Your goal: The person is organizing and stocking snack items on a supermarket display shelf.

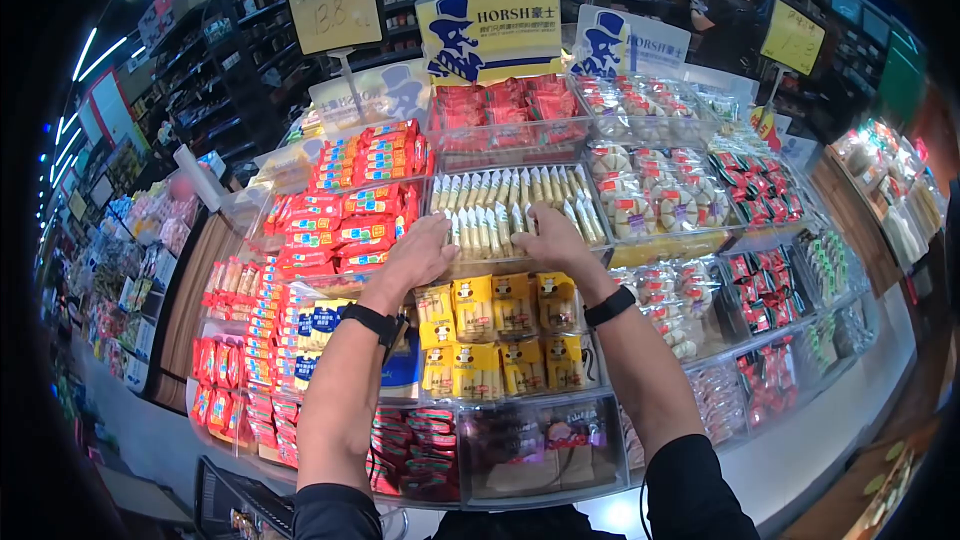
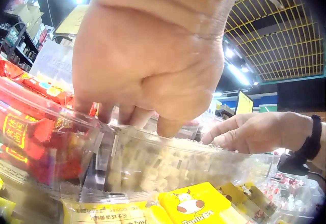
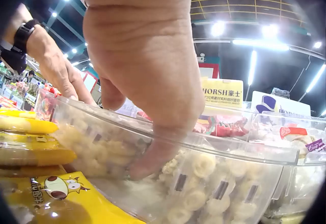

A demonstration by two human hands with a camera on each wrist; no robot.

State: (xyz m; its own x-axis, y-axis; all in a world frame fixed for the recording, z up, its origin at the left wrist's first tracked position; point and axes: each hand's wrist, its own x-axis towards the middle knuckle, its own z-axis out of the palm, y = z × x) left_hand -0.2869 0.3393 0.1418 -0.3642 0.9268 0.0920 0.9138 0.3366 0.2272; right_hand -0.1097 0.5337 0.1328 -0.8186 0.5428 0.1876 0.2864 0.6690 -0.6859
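A clear bin (image 2: 239, 165) in the middle of the display holds two rows of pale wrapped snack sticks (image 1: 488, 187). My left hand (image 1: 422, 252) is at the bin's left front corner, palm down, its fingers reaching over the wall; its fingertips are partly hidden in the left wrist view. Farther right, my right hand (image 1: 558, 242) touches the front row of sticks, fingers extended. The right wrist view shows its thumb (image 3: 155, 158) pointing down behind the clear front wall, against the packets. Neither hand visibly lifts a packet.
Yellow packets (image 1: 500, 320) fill the bin just in front, red packets (image 1: 355, 230) lie to the left, and round wrapped snacks (image 1: 655, 200) to the right. Red packages (image 1: 510, 105) stand behind, below a yellow sign (image 1: 490, 32). A dark basket (image 1: 235, 500) is at lower left.
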